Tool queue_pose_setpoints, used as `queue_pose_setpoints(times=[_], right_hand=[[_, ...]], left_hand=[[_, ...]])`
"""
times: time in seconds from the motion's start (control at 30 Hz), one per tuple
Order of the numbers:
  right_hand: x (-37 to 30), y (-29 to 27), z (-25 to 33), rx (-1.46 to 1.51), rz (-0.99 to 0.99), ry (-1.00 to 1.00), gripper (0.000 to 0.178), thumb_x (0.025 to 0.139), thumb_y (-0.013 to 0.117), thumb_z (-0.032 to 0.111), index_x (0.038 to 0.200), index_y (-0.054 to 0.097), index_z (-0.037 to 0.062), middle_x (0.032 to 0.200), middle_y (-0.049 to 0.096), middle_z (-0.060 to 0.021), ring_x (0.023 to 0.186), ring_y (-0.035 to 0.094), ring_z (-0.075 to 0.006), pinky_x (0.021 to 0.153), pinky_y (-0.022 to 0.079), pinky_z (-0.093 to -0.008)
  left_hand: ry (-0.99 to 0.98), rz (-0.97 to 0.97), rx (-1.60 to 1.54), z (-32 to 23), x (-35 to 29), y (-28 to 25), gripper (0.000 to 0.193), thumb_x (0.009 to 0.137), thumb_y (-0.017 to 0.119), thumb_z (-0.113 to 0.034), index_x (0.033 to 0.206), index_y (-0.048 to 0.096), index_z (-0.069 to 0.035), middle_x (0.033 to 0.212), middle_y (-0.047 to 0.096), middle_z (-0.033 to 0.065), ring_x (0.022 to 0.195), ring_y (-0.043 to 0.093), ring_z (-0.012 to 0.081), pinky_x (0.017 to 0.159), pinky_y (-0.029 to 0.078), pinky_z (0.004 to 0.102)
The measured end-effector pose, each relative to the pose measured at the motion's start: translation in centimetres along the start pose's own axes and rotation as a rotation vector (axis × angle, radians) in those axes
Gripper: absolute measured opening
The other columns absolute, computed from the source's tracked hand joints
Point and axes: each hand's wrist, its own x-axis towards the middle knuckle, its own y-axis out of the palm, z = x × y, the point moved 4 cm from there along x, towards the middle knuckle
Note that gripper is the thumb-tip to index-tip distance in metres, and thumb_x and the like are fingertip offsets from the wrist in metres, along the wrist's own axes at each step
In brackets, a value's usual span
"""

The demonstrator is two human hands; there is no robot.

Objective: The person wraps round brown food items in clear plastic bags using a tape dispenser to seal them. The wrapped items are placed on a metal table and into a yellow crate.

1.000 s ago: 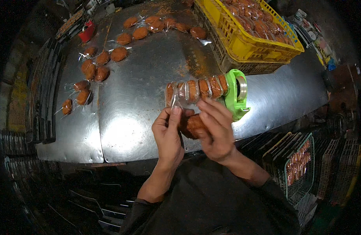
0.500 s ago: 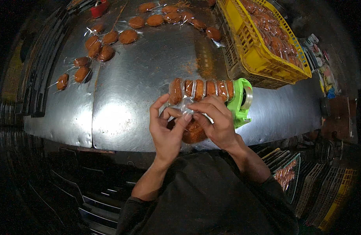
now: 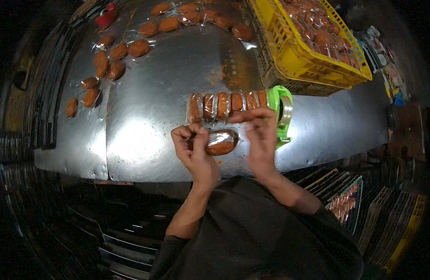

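Observation:
My left hand (image 3: pixel 195 151) grips one end of a brown bun in a clear plastic wrapper (image 3: pixel 221 141), held just above the steel table (image 3: pixel 145 135). My right hand (image 3: pixel 260 139) is at the wrapper's other end, fingers raised and blurred, near a green tape dispenser (image 3: pixel 281 109). A row of several wrapped buns (image 3: pixel 222 105) stands on edge just beyond my hands, leaning against the dispenser.
Several wrapped buns (image 3: pixel 113 60) lie scattered at the table's far left and back. A yellow plastic crate (image 3: pixel 313 60) filled with buns stands at the back right. Wire racks (image 3: pixel 345 198) sit below the table at right. A red object (image 3: pixel 105 17) is at the far left.
Both hands have shifted slightly while working the wrapped bun. The right hand has lifted from the bun toward the dispenser, and the left now pinches the wrapper's end.

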Motion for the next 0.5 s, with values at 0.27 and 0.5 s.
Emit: queue_pose_setpoints(times=[0.27, 0.5], right_hand=[[-2.3, -16.5, -8.3, -0.737, -0.295, 0.145, 0.028, 0.089, 0.067, 0.023, 0.080, 0.063, -0.0039, 0.091, 0.051, -0.0085, 0.085, 0.051, -0.0181, 0.072, 0.042, -0.0318], [-7.3, -14.2, -4.9, -0.553, -0.460, 0.262, 0.026, 0.088, 0.065, 0.020, 0.076, 0.063, -0.0027, 0.083, 0.052, -0.0059, 0.084, 0.049, -0.0153, 0.075, 0.039, -0.0302]], left_hand=[[-0.138, 0.212, 0.212, 3.0, -0.5, -1.0, 0.024, 0.088, 0.062, 0.002, 0.090, 0.040, -0.008, 0.084, 0.051, 0.0020, 0.077, 0.046, 0.0076, 0.071, 0.041, 0.0234], [-0.135, 0.327, 0.295, 5.6, -0.3, -1.4, 0.024, 0.088, 0.062, 0.001, 0.090, 0.040, -0.008, 0.084, 0.049, 0.0018, 0.078, 0.045, 0.0090, 0.072, 0.042, 0.0249]])
